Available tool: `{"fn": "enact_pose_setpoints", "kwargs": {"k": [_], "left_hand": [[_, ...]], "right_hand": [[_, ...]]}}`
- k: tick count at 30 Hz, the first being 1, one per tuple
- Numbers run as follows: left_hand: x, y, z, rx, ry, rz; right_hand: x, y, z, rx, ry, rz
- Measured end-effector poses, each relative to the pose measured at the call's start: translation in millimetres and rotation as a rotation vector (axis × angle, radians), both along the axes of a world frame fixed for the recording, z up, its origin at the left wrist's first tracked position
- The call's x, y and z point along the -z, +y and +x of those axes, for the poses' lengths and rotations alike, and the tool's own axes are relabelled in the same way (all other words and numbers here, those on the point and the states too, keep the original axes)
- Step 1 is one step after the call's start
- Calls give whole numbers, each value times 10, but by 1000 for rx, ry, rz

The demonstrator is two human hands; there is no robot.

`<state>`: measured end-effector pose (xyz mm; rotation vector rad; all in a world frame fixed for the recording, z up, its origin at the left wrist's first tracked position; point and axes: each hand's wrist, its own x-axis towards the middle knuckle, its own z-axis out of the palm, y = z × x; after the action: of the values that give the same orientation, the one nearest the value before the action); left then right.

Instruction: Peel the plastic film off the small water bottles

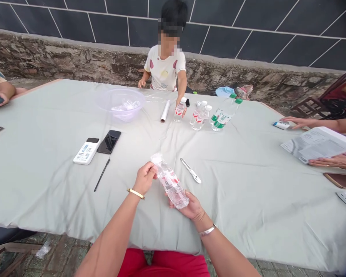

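Note:
A clear water bottle [170, 181] with a red and white label lies tilted between my hands, just above the cloth. My left hand [145, 177] pinches at its side near the capped upper end. Clear film seems to cover that end, though its edges are hard to make out. My right hand [192, 206] is wrapped round the bottle's base from below, some fingers hidden behind it. A white utility knife [190, 171] lies on the table just right of the bottle.
Beyond are a roll of film [165, 111], small water bottles [201, 118], green-capped bottles [222, 116] and a purple basin [121, 104] holding clear plastic. A co-worker's hand [183, 107] touches one small bottle. A power bank [86, 151] and phone [109, 142] lie left.

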<state>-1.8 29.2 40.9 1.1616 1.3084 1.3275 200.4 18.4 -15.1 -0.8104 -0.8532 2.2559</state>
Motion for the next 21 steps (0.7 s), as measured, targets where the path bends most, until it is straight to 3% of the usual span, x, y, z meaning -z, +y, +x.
{"fn": "enact_pose_setpoints", "kwargs": {"k": [4, 7, 13, 18, 21], "left_hand": [[-7, 0, -44, -131, -96, -111], [52, -1, -4, -81, -95, -194], [47, -48, 55, -1, -151, -92], [-45, -122, -57, 25, -489, -45], [-97, -134, -75, -16, -480, -95]], "right_hand": [[40, -38, 6, 17, 56, -58], [94, -50, 21, -13, 98, -72], [161, -68, 32, -17, 239, -22], [24, -99, 22, 40, 176, -50], [-70, -107, 33, 101, 99, -65]]}}
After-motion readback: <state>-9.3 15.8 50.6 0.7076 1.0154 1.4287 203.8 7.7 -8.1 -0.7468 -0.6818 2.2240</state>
